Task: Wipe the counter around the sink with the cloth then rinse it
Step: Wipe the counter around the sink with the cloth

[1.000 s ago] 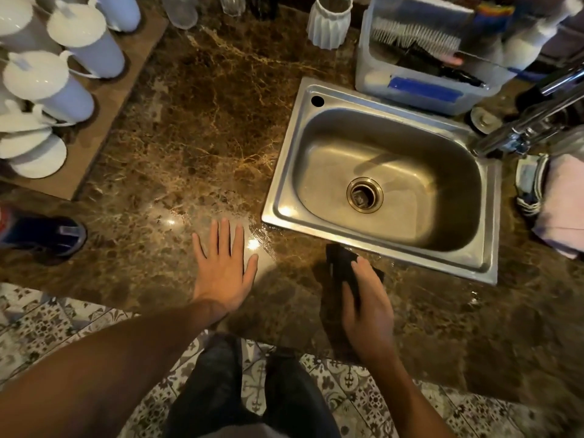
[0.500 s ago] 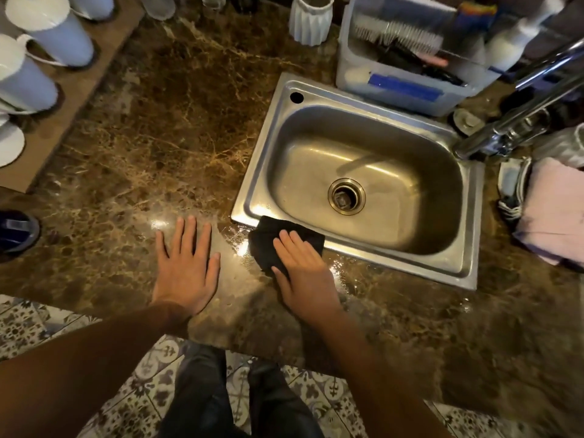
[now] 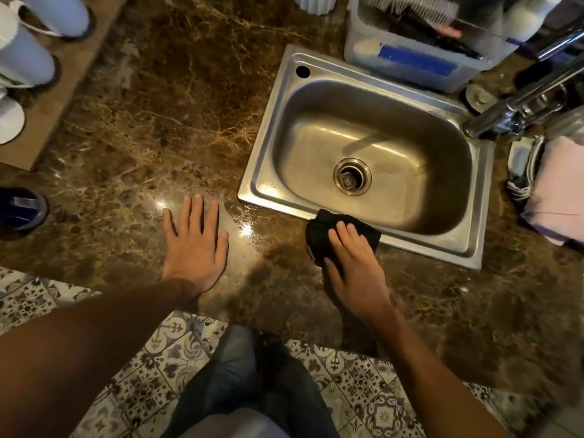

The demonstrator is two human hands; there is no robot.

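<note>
A steel sink is set into a brown marble counter. A black cloth lies on the counter at the sink's near rim, overlapping the rim's edge. My right hand presses flat on the cloth, fingers pointing toward the sink, and covers much of it. My left hand rests flat on the counter, fingers spread, left of the cloth and near the sink's front-left corner, holding nothing. Wet streaks shine on the counter between the two hands. The chrome tap reaches in from the right.
A plastic caddy with brushes stands behind the sink. A pink cloth lies right of the sink. White lidded mugs sit on a board at the far left. A dark blue object lies at the left edge. The counter's front edge runs just below my hands.
My right hand slid the cloth along the sink's front rim: first left toward the front-left corner, then back to the right. My left hand stayed flat on the counter.
</note>
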